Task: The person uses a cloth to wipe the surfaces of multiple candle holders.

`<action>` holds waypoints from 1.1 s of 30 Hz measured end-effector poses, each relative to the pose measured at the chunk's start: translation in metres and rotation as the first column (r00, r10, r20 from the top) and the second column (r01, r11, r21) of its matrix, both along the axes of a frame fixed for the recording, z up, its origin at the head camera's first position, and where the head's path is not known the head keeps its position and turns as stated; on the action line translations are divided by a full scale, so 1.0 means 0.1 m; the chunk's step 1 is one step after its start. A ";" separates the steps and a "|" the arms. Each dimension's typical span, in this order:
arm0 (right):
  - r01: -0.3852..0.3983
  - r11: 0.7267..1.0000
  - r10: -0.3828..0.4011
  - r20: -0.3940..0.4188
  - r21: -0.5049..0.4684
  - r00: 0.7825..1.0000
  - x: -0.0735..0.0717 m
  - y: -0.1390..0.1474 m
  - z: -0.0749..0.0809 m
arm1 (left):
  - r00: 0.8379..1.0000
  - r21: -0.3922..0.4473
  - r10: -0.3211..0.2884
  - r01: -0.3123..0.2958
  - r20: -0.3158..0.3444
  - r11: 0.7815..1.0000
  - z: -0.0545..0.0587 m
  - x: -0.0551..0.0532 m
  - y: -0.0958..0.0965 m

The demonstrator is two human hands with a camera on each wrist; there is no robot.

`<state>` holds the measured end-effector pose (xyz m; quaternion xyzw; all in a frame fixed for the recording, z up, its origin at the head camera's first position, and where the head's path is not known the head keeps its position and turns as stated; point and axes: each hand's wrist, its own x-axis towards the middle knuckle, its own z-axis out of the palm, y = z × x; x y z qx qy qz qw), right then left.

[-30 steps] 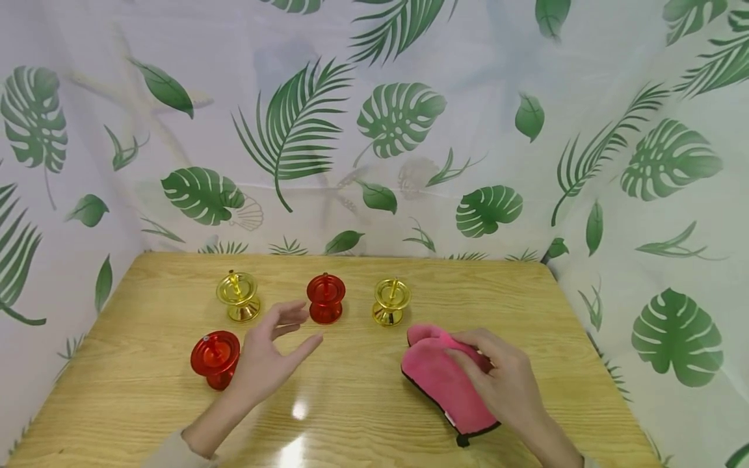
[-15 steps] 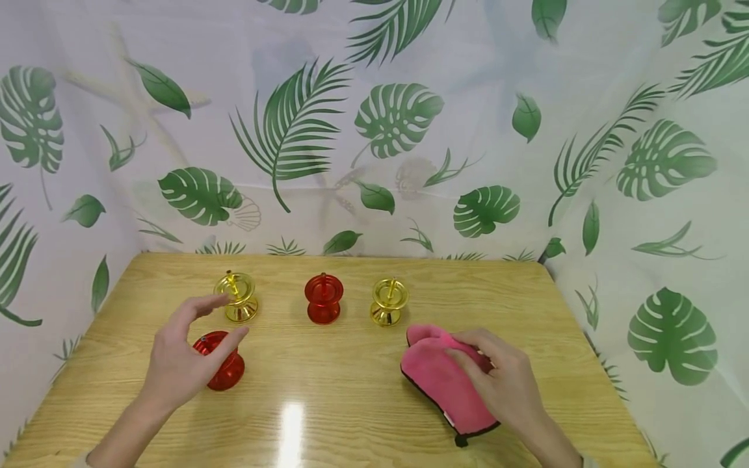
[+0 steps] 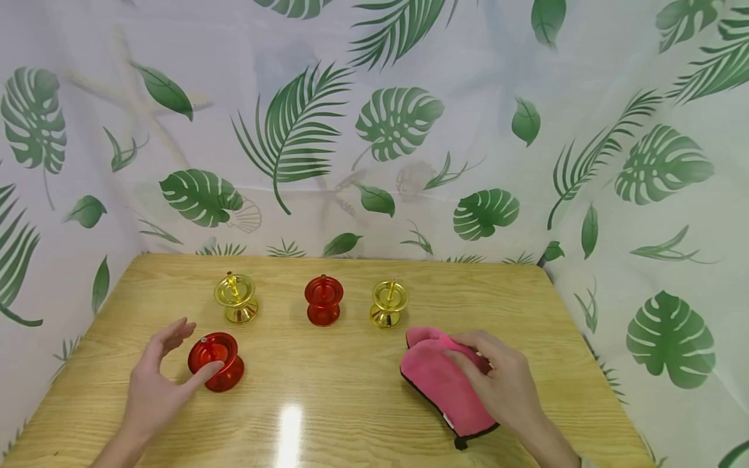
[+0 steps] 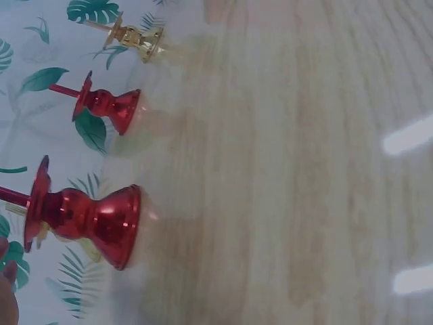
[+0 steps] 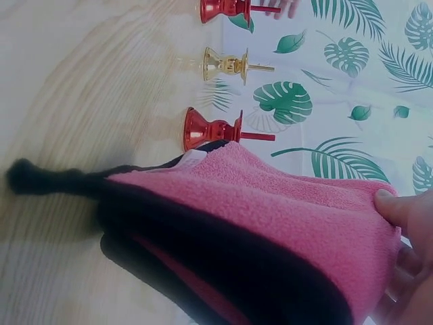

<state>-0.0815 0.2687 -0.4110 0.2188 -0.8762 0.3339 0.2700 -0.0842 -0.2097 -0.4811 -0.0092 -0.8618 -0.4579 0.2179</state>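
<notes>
My left hand (image 3: 155, 387) is at the front-left red candle holder (image 3: 225, 377), a metal stand with a dish and upright spike. Its thumb overlaps the dish in the head view and the other fingers lie to the left, with space between. In the left wrist view, fingertips (image 4: 8, 288) show at the edge, apart from the holder (image 4: 115, 227). My right hand (image 3: 506, 377) pinches a folded pink fleecy cloth (image 3: 450, 393) between thumb and fingers. This cloth has black edging, a white label and a short black loop; the right wrist view shows its pink side (image 5: 291, 210).
Behind stand a gold candle holder (image 3: 240, 305) at left, a red candle holder (image 3: 324, 305) in the middle and another gold candle holder (image 3: 387, 309) to its right. All are on a wooden table (image 3: 328, 390). Leaf-printed curtains (image 3: 316, 195) rise behind and beside it.
My left hand has moved left and down from the middle to the front-left red candle holder, which has been nudged slightly. My right hand keeps its pinch on the cloth, nearly still.
</notes>
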 end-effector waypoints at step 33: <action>0.008 1.000 -0.008 0.041 -0.014 0.999 -0.01 0.04 -0.04 | 0.954 0.143 -0.021 -0.023 0.299 0.989 -0.45 0.02 0.09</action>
